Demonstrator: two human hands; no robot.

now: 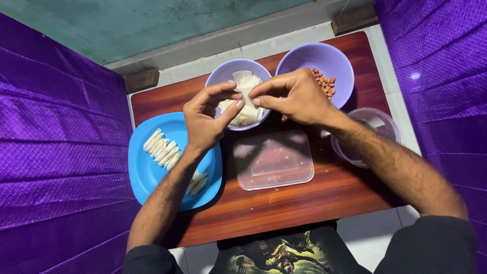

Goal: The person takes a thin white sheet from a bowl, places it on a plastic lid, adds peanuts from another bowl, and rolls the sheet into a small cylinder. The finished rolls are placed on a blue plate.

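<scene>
Both hands raised over the near rim of the left lilac bowl (219, 76), meeting at one pale wrapper (245, 87). Left hand (205, 114) pinched on the wrapper's left edge, thumb and forefinger closed on it. Right hand (294, 96) pinched on the right edge, fingertips just beside the left ones. Wrapper held between the two, hanging slightly toward the bowl, long axis roughly up-down in view; exact fold not readable. More wrappers stacked in the bowl directly beneath. Peanuts (324, 81) in the right lilac bowl (335, 58), just behind the right hand, so nearer to it than to the left. Rolled pieces (161, 148) in a row on the blue plate (147, 175), below the left wrist. Clear lid (274, 160) flat on the counter (284, 203), nearer the body; clear tub (378, 127) right of it.
</scene>
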